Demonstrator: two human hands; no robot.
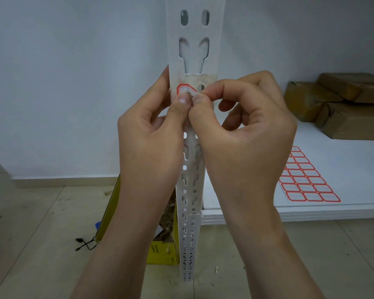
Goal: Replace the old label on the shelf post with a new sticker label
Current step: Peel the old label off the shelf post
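Both hands are raised at the white slotted shelf post (193, 50), and I see them meeting on the red-bordered label (185, 90) stuck to its front face. My left hand (151, 134) has its thumb pressed on the lower part of the label, with the fingers wrapped behind the post's left edge. My right hand (244, 126) pinches the label's right edge between thumb and forefinger, the other fingers curled in. A yellowed strip of old tape residue (200, 78) sits on the post just above the label. To the right, a sheet of red-bordered blank stickers (304, 180) lies flat on the white shelf (343, 160), well apart from the post, with brown wrapped parcels (341, 104) behind it.
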